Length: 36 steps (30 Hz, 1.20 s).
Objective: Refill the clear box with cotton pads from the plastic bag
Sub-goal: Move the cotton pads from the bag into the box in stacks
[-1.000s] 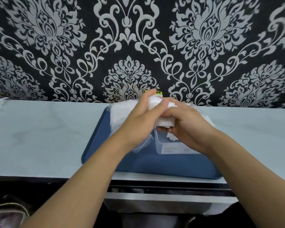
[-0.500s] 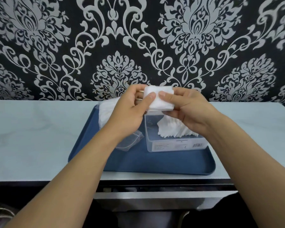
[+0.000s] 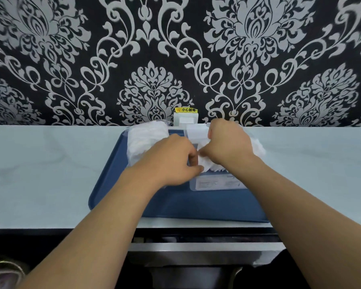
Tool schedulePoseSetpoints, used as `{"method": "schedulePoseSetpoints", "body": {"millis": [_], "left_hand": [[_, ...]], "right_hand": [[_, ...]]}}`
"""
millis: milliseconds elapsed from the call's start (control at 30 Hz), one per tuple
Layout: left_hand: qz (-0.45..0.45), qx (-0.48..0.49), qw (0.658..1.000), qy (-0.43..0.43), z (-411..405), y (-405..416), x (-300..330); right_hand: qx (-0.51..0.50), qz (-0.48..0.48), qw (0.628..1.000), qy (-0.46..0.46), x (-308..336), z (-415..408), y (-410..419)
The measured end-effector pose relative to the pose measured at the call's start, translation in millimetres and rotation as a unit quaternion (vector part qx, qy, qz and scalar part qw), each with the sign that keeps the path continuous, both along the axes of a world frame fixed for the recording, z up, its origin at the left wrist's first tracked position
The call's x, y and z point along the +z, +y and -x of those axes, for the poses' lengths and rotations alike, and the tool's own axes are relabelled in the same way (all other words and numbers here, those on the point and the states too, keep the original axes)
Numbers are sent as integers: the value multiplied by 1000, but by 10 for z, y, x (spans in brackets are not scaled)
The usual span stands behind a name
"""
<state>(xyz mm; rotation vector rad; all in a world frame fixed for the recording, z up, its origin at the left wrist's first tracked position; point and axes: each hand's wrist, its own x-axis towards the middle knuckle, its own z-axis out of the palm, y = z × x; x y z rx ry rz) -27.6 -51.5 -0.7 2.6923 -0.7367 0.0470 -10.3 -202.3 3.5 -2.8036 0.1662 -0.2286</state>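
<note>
The clear box stands on a blue tray, white cotton pads showing inside it. My left hand and my right hand are both down over the box's open top, fingers curled onto the pads between them. The plastic bag of cotton pads lies on the tray's left rear, just beyond my left hand. More white pads spill out behind my right hand. The box's interior is mostly hidden by my hands.
The tray sits on a pale marble counter against a black-and-silver patterned wall. A white wall socket with a yellow warning label is right behind the tray. The counter's front edge and a dark gap lie below.
My hands held a stack of pads up above the box; they have now come down and pressed the pads into the box. The view has shifted a little.
</note>
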Motion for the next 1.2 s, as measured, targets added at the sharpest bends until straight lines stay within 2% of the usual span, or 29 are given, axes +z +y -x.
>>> {"method": "schedulePoseSetpoints", "body": {"millis": [100, 233, 267, 367, 433, 533, 600, 733, 800, 900, 1000, 1067, 1133, 1200], "left_hand": [[1, -10, 1000, 24, -15, -41, -34], [10, -12, 1000, 20, 5, -67, -30], [15, -10, 1000, 18, 7, -64, -25], [33, -8, 999, 15, 8, -49, -12], [40, -8, 999, 11, 20, -32, 3], [54, -3, 998, -9, 13, 12, 30], [70, -1, 997, -19, -5, 52, 34], [85, -11, 996, -12, -16, 114, 27], [117, -20, 993, -22, -7, 160, 68], [137, -23, 990, -13, 19, 363, 209], [25, 11, 999, 24, 57, 700, 245], [8, 51, 998, 21, 71, 851, 205], [63, 100, 992, -38, 65, 918, 170], [133, 136, 978, -84, 51, 937, 157]], "right_hand": [[9, 35, 998, -55, -16, 0, 7], [14, 61, 996, -68, -75, -7, 18], [16, 40, 996, -75, -82, -20, 10], [54, -111, 990, -74, -9, -14, -41], [101, -139, 981, -93, 47, 17, -86], [196, -119, 968, -103, 102, 91, -126], [245, -97, 962, -72, 90, 120, -134], [251, 34, 967, 3, 25, 99, -104], [257, 52, 965, 13, 16, 93, -75], [246, -33, 965, -81, 92, 149, -45], [245, -134, 942, -186, 238, 356, 104], [309, -166, 923, -161, 299, 559, 265], [383, -153, 907, -91, 265, 734, 441], [412, -95, 906, -28, 123, 791, 612]]}}
